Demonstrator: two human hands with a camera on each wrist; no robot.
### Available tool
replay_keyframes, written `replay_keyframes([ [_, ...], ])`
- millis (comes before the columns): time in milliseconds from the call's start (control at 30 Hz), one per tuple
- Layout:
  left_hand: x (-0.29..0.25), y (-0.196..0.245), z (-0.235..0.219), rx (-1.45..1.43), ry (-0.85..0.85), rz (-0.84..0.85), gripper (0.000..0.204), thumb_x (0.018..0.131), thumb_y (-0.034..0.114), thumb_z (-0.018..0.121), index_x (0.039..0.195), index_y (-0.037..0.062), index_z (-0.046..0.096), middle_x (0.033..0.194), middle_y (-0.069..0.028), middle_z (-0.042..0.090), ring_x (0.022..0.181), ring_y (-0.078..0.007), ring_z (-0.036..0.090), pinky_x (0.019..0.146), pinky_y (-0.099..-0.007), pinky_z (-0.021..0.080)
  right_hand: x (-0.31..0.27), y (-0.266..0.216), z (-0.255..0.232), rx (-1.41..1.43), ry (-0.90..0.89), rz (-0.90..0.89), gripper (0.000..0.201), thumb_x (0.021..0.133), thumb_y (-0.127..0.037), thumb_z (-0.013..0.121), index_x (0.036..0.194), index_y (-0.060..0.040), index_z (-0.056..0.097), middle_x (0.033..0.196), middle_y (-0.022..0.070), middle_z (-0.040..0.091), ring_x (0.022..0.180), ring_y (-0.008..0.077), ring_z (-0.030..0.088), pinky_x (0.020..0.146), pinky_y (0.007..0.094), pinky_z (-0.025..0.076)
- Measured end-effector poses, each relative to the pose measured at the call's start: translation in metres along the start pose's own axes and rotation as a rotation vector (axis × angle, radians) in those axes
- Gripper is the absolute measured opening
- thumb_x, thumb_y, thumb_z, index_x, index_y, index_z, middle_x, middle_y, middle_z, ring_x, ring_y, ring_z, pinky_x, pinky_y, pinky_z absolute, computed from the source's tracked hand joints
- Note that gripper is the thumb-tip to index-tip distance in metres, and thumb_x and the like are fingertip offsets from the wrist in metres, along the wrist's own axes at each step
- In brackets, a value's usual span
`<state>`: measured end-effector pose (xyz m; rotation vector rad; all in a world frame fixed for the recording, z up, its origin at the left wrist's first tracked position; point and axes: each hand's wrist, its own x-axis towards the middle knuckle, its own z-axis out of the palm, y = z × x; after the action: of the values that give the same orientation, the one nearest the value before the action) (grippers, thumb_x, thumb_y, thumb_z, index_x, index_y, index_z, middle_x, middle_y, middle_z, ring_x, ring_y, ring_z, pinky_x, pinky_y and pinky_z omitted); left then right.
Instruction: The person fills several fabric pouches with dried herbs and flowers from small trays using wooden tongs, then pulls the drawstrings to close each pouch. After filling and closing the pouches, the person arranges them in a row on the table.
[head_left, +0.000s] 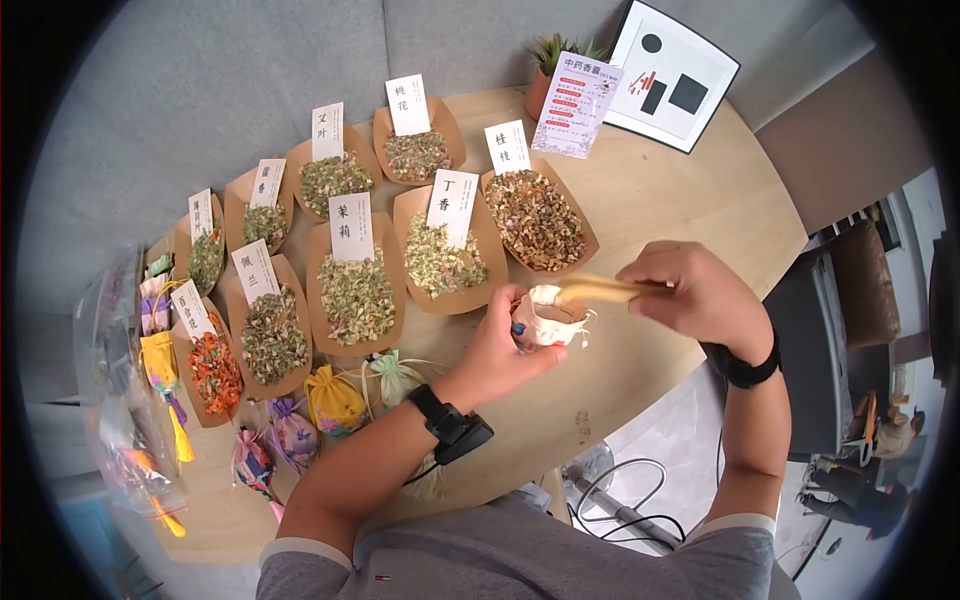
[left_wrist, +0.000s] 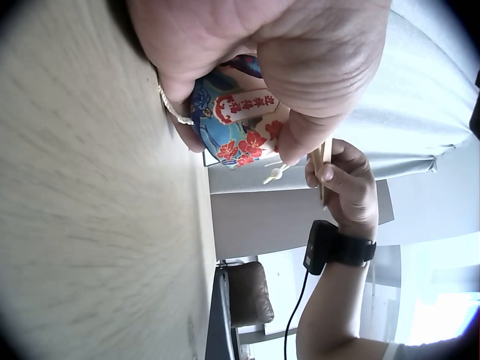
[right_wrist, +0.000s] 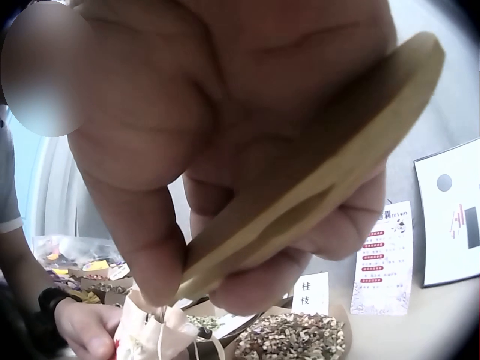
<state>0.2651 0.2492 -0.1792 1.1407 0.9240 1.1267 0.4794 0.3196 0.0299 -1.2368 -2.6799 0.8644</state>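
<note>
My left hand [head_left: 505,350] grips a small cream drawstring pouch [head_left: 548,328] with its mouth facing up. In the left wrist view the pouch [left_wrist: 244,139] shows a blue print with red flowers and a label, and a cord hangs from it. With my right hand [head_left: 690,290] I hold light wooden tongs [head_left: 605,290], pinched between thumb and fingers. The tongs [right_wrist: 315,172] slant down in the right wrist view, their lower end right at the pouch's gathered mouth. What is inside the pouch is hidden.
Paper trays of dried herbs with name cards stand in rows, the nearest a brown mix [head_left: 540,225]. Several finished-looking pouches, one yellow [head_left: 335,400], lie near the front edge. A printed card [head_left: 578,105], potted plant [head_left: 545,75] and framed picture [head_left: 672,75] stand behind.
</note>
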Motion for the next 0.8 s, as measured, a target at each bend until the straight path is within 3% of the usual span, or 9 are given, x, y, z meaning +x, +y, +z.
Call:
replay_keyframes([
  [100, -0.001, -0.002, -0.001, 0.023, 0.016, 0.037, 0.081, 0.079, 0.025, 0.088, 0.135, -0.0036, 0.037, 0.118, -0.0137, 0.056, 0.104, -0.0165, 0.057, 0.087, -0.0329, 0.052, 0.013, 0.018, -0.001, -0.030, 0.156, 0.086, 0.020, 0.080, -0.006, 0.071, 0.098, 0.0025, 0.074, 0.082, 0.0191, 0.066, 0.074, 0.0339, 0.063, 0.070, 0.0407, 0.051],
  [200, 0.000, 0.000, 0.000, 0.015, 0.007, 0.033, 0.081, 0.079, 0.025, 0.087, 0.135, -0.0039, 0.037, 0.117, -0.0137, 0.057, 0.103, -0.0166, 0.057, 0.087, -0.0328, 0.051, 0.030, 0.044, 0.011, -0.198, 0.129, 0.166, 0.021, 0.084, -0.011, 0.068, 0.098, 0.0036, 0.074, 0.082, 0.0223, 0.068, 0.076, 0.0367, 0.065, 0.071, 0.0415, 0.052],
  [400, -0.001, 0.001, 0.000, 0.004, 0.007, 0.024, 0.079, 0.079, 0.023, 0.087, 0.133, -0.0043, 0.037, 0.116, -0.0139, 0.058, 0.101, -0.0155, 0.058, 0.084, -0.0323, 0.052, 0.049, 0.052, 0.033, -0.072, 0.004, 0.280, 0.025, 0.086, -0.013, 0.068, 0.103, 0.0048, 0.073, 0.086, 0.0226, 0.069, 0.078, 0.0344, 0.066, 0.072, 0.0408, 0.052],
  [533, -0.001, 0.002, 0.000, -0.005, 0.004, 0.036, 0.079, 0.079, 0.022, 0.087, 0.133, -0.0046, 0.037, 0.114, -0.0132, 0.057, 0.098, -0.0145, 0.057, 0.081, -0.0313, 0.053, 0.052, 0.048, 0.040, -0.040, -0.014, 0.253, 0.025, 0.086, -0.012, 0.067, 0.105, 0.0038, 0.074, 0.088, 0.0220, 0.070, 0.081, 0.0358, 0.066, 0.074, 0.0417, 0.052],
  [600, -0.001, 0.001, 0.000, -0.003, 0.004, 0.034, 0.079, 0.079, 0.022, 0.087, 0.133, -0.0047, 0.036, 0.114, -0.0130, 0.057, 0.098, -0.0146, 0.057, 0.082, -0.0314, 0.053, 0.051, 0.056, 0.049, -0.173, 0.087, 0.060, 0.023, 0.084, -0.010, 0.068, 0.103, 0.0026, 0.074, 0.089, 0.0209, 0.069, 0.084, 0.0365, 0.066, 0.075, 0.0424, 0.052],
  [800, 0.000, -0.001, -0.001, 0.004, 0.005, 0.041, 0.081, 0.079, 0.023, 0.087, 0.134, -0.0053, 0.036, 0.115, -0.0135, 0.057, 0.100, -0.0154, 0.057, 0.084, -0.0320, 0.052, 0.053, 0.047, 0.056, -0.260, 0.176, 0.060, 0.012, 0.081, -0.007, 0.066, 0.089, 0.0001, 0.071, 0.091, 0.0183, 0.068, 0.089, 0.0376, 0.066, 0.078, 0.0461, 0.053],
])
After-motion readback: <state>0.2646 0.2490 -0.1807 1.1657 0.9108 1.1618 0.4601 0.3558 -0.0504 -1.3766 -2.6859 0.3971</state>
